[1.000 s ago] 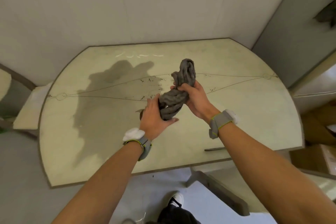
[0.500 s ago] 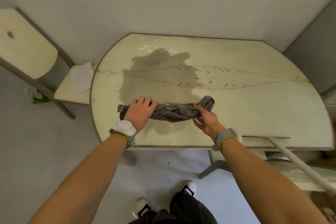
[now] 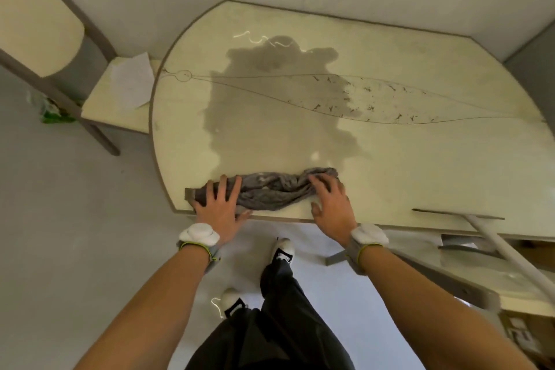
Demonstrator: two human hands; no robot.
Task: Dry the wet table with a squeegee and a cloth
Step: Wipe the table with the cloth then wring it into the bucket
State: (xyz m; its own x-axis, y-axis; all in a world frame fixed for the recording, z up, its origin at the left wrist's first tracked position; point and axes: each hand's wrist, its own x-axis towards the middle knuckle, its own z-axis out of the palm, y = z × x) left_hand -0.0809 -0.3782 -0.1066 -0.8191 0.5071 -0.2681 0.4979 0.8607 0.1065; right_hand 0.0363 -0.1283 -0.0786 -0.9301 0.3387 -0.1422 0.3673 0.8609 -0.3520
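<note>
Head view: both hands, earlier wringing, now flatten cloth [image 3: 271,191] on table [image 3: 420,165]

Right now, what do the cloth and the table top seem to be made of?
Cloth: soft grey woven fabric, judging by its twisted folds and matte look. Table: probably pale laminate board with a darker edge band; its smooth top glints where wet.

I see the cloth [image 3: 271,192] lying along the desk [image 3: 420,165] edge at lower centre of the frame, my left hand [image 3: 220,207] flat on its left end and my right hand [image 3: 330,204] on its right end. The puddle [image 3: 270,111] spreads above it. The squeegee [image 3: 459,215] rests at the desk edge, right of the hands. A chair [image 3: 117,108] carrying paper [image 3: 132,81] stands at upper left.
</note>
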